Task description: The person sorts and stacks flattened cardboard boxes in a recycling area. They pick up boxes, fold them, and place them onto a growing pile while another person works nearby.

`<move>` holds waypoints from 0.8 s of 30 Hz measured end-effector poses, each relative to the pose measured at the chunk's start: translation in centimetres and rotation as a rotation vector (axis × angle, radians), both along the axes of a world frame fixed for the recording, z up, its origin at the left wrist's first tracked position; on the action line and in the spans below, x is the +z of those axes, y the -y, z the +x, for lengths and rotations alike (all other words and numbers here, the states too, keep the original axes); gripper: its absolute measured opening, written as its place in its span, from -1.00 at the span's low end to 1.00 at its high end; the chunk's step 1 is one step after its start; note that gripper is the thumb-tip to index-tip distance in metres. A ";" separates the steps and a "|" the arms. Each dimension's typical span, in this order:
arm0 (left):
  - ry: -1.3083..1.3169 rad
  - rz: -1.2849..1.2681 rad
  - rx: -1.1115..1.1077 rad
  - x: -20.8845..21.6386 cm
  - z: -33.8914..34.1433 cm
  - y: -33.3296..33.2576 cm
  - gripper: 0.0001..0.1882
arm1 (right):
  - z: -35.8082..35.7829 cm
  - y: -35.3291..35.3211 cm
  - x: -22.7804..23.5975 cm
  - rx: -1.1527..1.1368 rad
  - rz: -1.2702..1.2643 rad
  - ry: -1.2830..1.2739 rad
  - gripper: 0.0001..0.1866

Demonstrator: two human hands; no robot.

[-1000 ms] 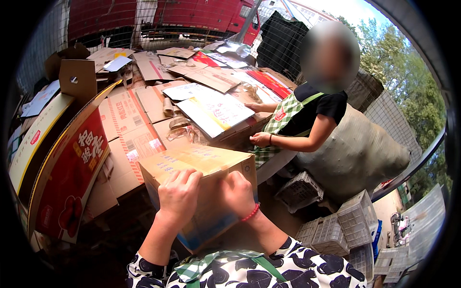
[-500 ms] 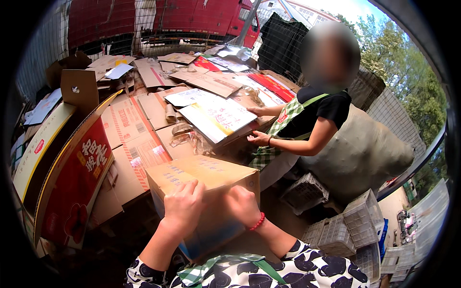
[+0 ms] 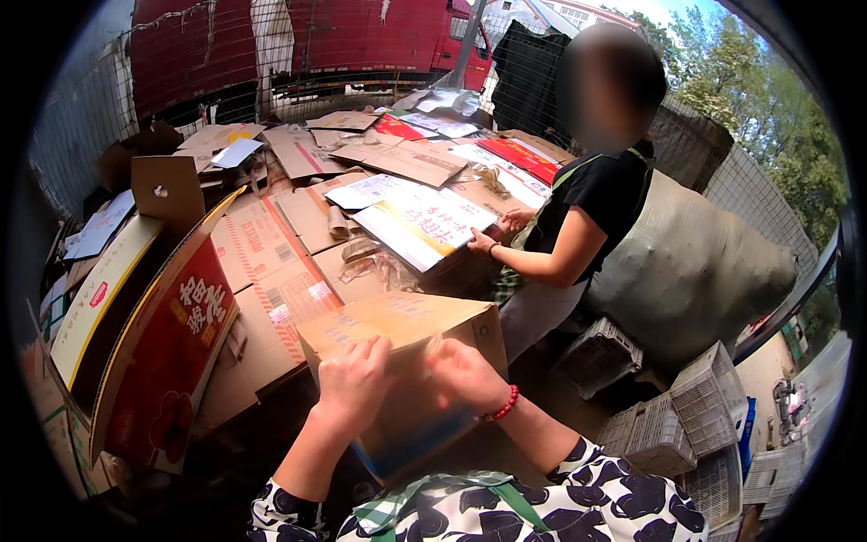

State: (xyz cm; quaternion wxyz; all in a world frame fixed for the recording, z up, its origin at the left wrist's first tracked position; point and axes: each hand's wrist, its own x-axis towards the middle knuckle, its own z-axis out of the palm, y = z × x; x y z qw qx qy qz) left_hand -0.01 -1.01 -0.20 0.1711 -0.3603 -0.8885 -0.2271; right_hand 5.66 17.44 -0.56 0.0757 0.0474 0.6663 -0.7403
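A closed tan cardboard box [image 3: 406,316] stands right in front of me, with faint handwriting on its top and a bluish lower part. My left hand [image 3: 354,384] is closed, its fingers curled over the box's near top edge. Beside it, my right hand [image 3: 470,378], with red beads round the wrist, is closed in a pinch against the same edge. A pale, see-through wisp like tape seems to show at its fingertips, too blurred to be sure. Both hands hide the middle of the near edge.
Flattened cartons [image 3: 271,271] lie heaped beyond the box. A red carton [image 3: 176,352] leans upright at the left. At the right a co-worker [image 3: 596,217] touches a white printed sheet of cardboard [image 3: 424,221]. Plastic crates [image 3: 650,434] and a bulging sack [image 3: 700,280] stand behind.
My right hand has turned and its fingers have come up off the box top, slightly nearer me. The co-worker has turned and brought both hands to the white cardboard. The whole view has shifted slightly.
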 end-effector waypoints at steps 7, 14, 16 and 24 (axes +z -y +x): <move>0.026 0.011 0.019 0.3 -0.3 -0.4 -0.51 | 0.9 -3.4 -1.4 -0.164 0.167 -0.080 -0.62; 0.019 0.000 0.016 0.2 0.1 -0.4 -0.50 | 1.1 -3.8 -2.8 -0.182 0.315 -0.181 -0.53; 0.017 0.000 0.026 0.5 0.0 -0.6 -0.50 | 0.4 -3.8 -2.6 -0.109 0.477 -0.240 -0.57; -0.076 0.049 0.101 -0.5 -0.2 -1.4 -0.53 | -0.7 -1.6 -2.6 -0.073 0.496 -0.292 -0.74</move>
